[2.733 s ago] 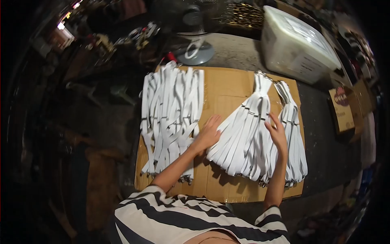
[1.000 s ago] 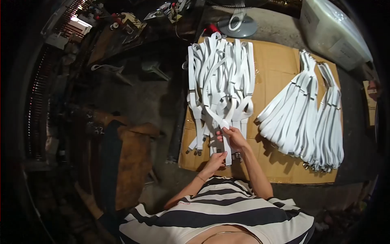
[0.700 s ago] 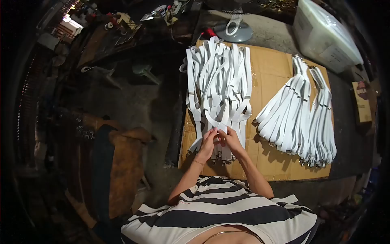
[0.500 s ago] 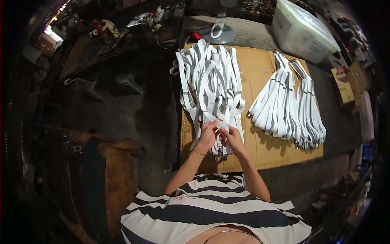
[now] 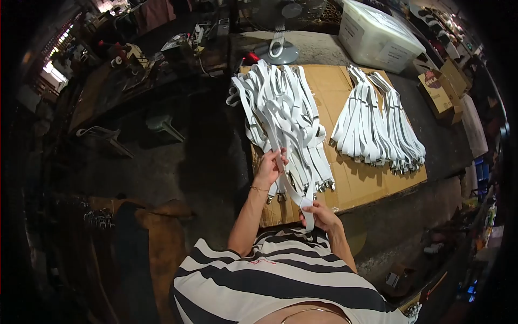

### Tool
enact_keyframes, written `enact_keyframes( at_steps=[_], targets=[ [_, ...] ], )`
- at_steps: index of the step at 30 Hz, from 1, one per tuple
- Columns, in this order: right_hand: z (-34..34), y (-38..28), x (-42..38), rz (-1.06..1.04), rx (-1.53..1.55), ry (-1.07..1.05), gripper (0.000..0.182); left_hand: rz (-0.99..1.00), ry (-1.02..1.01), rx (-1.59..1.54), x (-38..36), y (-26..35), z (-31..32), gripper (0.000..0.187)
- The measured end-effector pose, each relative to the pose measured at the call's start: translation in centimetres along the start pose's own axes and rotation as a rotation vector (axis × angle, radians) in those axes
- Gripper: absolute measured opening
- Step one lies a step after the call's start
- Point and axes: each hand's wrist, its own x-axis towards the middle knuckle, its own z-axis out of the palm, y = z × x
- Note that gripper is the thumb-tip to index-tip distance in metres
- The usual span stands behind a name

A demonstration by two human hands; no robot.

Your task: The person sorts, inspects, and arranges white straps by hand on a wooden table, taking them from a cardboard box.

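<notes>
A heap of white suspenders (image 5: 278,102) with metal clips at the near ends lies on a cardboard sheet (image 5: 350,189). My left hand (image 5: 270,168) is closed on a strap at the near side of this heap. Closer to my body, my right hand (image 5: 322,217) pinches a lower stretch of white strap (image 5: 294,195), which curves between both hands. The strap's end hangs below my right fingers. Farther right, two fanned bundles of suspenders (image 5: 372,121) lie side by side, apart from my hands.
A white plastic bin (image 5: 377,38) stands at the back right, with an open cardboard box (image 5: 440,92) beyond the sheet's right side. Behind the heap is a fan's round base (image 5: 286,53). Stools (image 5: 164,127) stand on the floor to the left.
My hands were close together at the heap's near end. Now my right hand has drawn a strap toward my body, and my left hand sits slightly left. The view has shifted.
</notes>
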Motion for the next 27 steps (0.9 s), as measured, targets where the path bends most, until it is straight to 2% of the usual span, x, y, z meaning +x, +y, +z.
enact_keyframes(
  at_steps=[2, 3, 4, 6, 7, 8, 10, 14, 15, 18, 24, 27],
  targets=[
    [1.0, 0.4, 0.4, -0.005, 0.112, -0.066, 0.018, 0.082, -0.137, 0.0, -0.7, 0.4, 0.6, 0.016],
    [2.4, 0.0, 0.7, -0.005, 0.201, 0.021, 0.02, 0.074, -0.18, -0.032, -1.3, 0.6, 1.3, 0.017],
    [2.0, 0.0, 1.5, -0.005, 0.194, 0.016, 0.02, 0.083, -0.182, -0.033, -1.5, 0.9, 1.3, 0.017],
    [0.8, 0.3, 3.5, 0.024, 0.121, -0.086, 0.024, 0.057, -0.199, -0.042, -1.4, 1.4, 0.7, 0.017],
    [0.3, 0.5, 3.6, 0.011, -0.017, -0.058, 0.024, 0.02, -0.233, -0.143, -1.0, 2.1, 0.1, 0.017],
    [0.3, 0.4, 3.0, 0.002, -0.021, -0.064, 0.024, 0.006, -0.223, -0.213, -0.8, 3.0, -0.2, 0.019],
    [0.6, 0.2, 0.6, -0.023, -0.092, -0.016, 0.021, 0.072, -0.211, -0.256, 0.5, 5.2, -1.4, 0.017],
    [-1.2, 1.0, -3.9, -0.075, -0.019, 0.069, 0.019, 0.22, -0.111, -0.045, 1.5, 9.6, 0.0, 0.015],
    [-0.9, 0.8, -5.2, -0.091, 0.003, 0.115, 0.018, 0.225, -0.147, -0.033, 1.8, 10.4, 0.3, 0.014],
    [-1.8, 1.8, -7.6, -0.125, 0.05, 0.083, 0.018, 0.328, -0.13, 0.014, 1.7, 11.6, 1.9, 0.01],
    [-3.2, 3.9, -10.1, -0.173, -0.005, 0.025, 0.019, 0.388, -0.207, 0.089, 0.8, 11.2, 6.1, 0.01],
    [-4.6, 5.1, -11.7, -0.208, 0.145, -0.011, 0.018, 0.432, -0.291, 0.128, -0.2, 11.1, 7.6, 0.013]
  ],
)
